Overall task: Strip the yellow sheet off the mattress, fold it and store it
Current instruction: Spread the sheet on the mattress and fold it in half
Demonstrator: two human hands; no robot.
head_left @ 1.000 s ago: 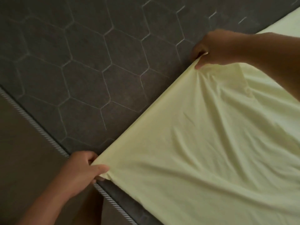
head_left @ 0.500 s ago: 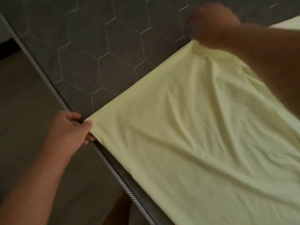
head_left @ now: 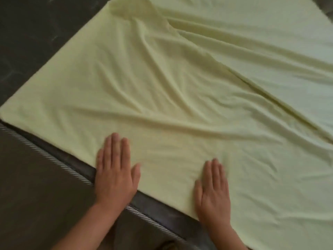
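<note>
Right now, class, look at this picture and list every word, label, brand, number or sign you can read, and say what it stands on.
None: no text can be read anywhere in this view.
The yellow sheet is plain, with no tag or print showing.
The dark mattress shows only faint stitched lines, and its striped edge cord is a pattern, not writing.
The left hand and right hand carry no markings.
</note>
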